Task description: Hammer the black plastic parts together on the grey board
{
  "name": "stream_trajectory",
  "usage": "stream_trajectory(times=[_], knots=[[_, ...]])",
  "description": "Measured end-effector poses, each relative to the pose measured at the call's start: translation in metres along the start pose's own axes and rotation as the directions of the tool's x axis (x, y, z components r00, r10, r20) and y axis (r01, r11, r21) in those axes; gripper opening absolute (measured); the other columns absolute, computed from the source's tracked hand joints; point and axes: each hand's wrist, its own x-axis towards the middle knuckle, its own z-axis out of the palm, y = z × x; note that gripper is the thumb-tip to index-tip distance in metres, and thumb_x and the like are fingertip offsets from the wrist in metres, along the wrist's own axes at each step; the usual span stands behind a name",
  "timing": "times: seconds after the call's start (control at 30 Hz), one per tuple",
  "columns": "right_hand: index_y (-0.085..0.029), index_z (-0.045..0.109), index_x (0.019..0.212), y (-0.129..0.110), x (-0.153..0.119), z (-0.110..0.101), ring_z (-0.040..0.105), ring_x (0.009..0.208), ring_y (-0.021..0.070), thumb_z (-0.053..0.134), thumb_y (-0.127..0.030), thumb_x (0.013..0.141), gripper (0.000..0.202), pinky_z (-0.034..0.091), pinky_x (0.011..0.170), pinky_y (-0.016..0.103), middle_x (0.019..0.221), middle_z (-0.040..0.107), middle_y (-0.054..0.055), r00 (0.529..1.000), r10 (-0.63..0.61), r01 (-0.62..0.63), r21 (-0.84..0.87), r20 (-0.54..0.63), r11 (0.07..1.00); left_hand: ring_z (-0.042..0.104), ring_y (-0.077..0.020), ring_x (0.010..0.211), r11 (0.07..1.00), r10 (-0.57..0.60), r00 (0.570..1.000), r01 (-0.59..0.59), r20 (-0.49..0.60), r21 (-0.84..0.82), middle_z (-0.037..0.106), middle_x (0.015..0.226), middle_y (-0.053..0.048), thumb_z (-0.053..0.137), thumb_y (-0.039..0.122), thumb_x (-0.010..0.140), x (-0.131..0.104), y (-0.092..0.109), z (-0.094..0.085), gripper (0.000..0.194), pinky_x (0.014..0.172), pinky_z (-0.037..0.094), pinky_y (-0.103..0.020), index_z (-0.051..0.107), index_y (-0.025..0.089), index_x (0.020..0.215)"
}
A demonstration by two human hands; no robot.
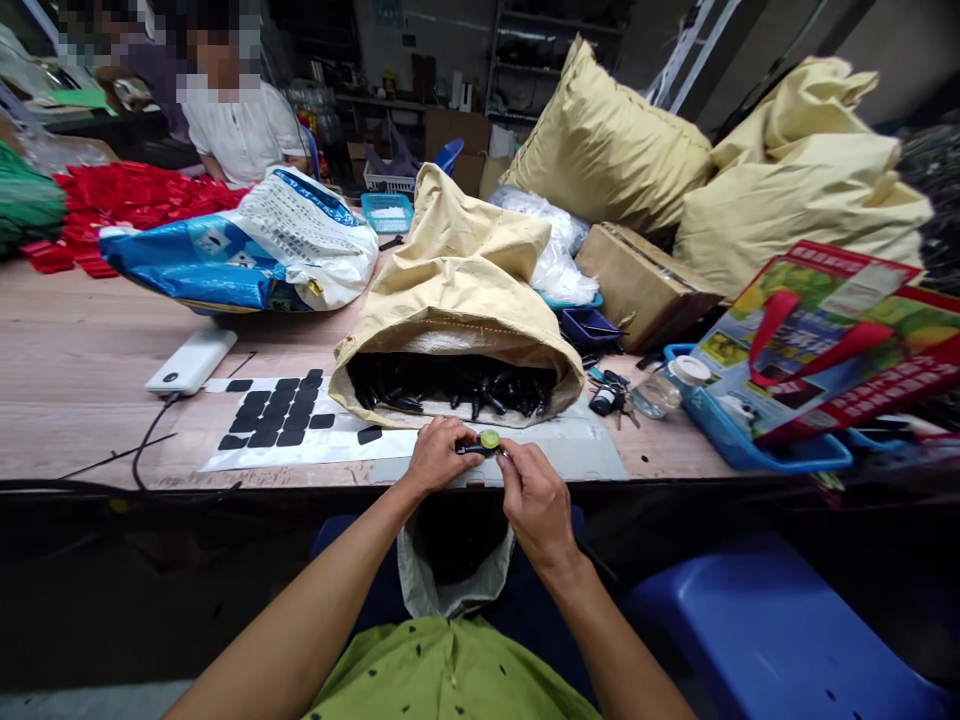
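Table's (75, 350) near edge: my left fingers (450, 437), clasping black piece (469, 449), best braced; right fingers (511, 456), pinched together, contents unclear.

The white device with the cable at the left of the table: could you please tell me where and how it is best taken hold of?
The white device lies flat, its cable leaving the near end. I'd come from above and pinch the two long sides around the middle, keeping the grip clear of that cable end.

The blue stool (787, 630) is (partly) cut off
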Motion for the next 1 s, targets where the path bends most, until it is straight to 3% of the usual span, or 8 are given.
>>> stream_trajectory(times=[0.13,0.3,0.43,0.53,0.77,1.0], knots=[[-0.022,0.07,0.123,-0.003,-0.001,0.004,0.067,0.088,0.0197,0.046,-0.022,0.103,0.03,0.05,0.078,0.027,0.097,0.069,0.006,0.997,0.02,-0.012,-0.104,0.07,0.995,0.055,-0.0229,0.101,1.0,0.001,1.0,0.0,-0.015,0.015,0.069,0.095,0.0,0.078,0.032,0.08,-0.001,0.001,0.0,0.014,0.089,0.04,-0.035,0.077,0.027,0.093],[-0.021,0.068,0.126,0.001,0.001,0.0,0.067,0.094,0.0199,0.046,-0.025,0.104,0.032,0.049,0.081,0.027,0.101,0.07,0.007,0.998,0.045,-0.049,-0.086,-0.05,0.995,0.056,-0.0238,0.104,1.0,-0.006,1.0,0.006,0.0,-0.001,0.07,0.098,0.0,0.079,0.031,0.079,0.0,0.002,0.0,0.019,0.092,0.04,-0.037,0.077,0.029,0.098],[-0.022,0.071,0.121,0.006,-0.001,0.0,0.068,0.091,0.0192,0.047,-0.023,0.103,0.03,0.049,0.079,0.027,0.099,0.071,0.006,0.997,0.07,-0.071,-0.111,-0.008,0.991,0.056,-0.0237,0.102,1.0,-0.004,1.0,0.004,-0.014,0.003,0.071,0.097,0.0,0.079,0.031,0.079,0.0,0.0,0.002,0.018,0.092,0.04,-0.037,0.077,0.029,0.097],[-0.022,0.071,0.12,0.014,0.001,-0.004,0.067,0.095,0.0197,0.049,-0.023,0.102,0.028,0.048,0.081,0.028,0.103,0.071,0.006,0.993,0.105,-0.111,-0.111,-0.058,0.988,0.056,-0.0238,0.101,1.0,0.009,1.0,-0.009,-0.021,0.0,0.07,0.096,0.0,0.079,0.031,0.078,0.0,-0.002,0.003,0.018,0.091,0.039,-0.037,0.077,0.028,0.096],[-0.025,0.073,0.117,0.055,0.007,-0.021,0.064,0.089,0.0185,0.058,-0.022,0.098,0.024,0.042,0.074,0.028,0.105,0.071,0.003,0.969,0.171,-0.219,-0.303,-0.178,0.928,0.057,-0.0218,0.097,0.979,0.096,0.994,-0.104,-0.051,-0.173,0.068,0.098,0.0,0.069,0.026,0.084,0.0,-0.011,-0.001,0.014,0.088,0.04,-0.035,0.07,0.024,0.097],[-0.024,0.076,0.109,0.101,0.017,-0.022,0.051,0.085,0.0217,0.06,-0.012,0.093,0.026,0.036,0.076,0.031,0.09,0.068,0.005,0.989,0.072,-0.127,-0.479,-0.132,0.868,0.056,-0.0217,0.099,0.952,0.127,0.99,-0.141,-0.067,-0.271,0.067,0.099,-0.002,0.063,0.028,0.087,-0.001,-0.017,-0.002,0.016,0.089,0.041,-0.034,0.068,0.023,0.101]])
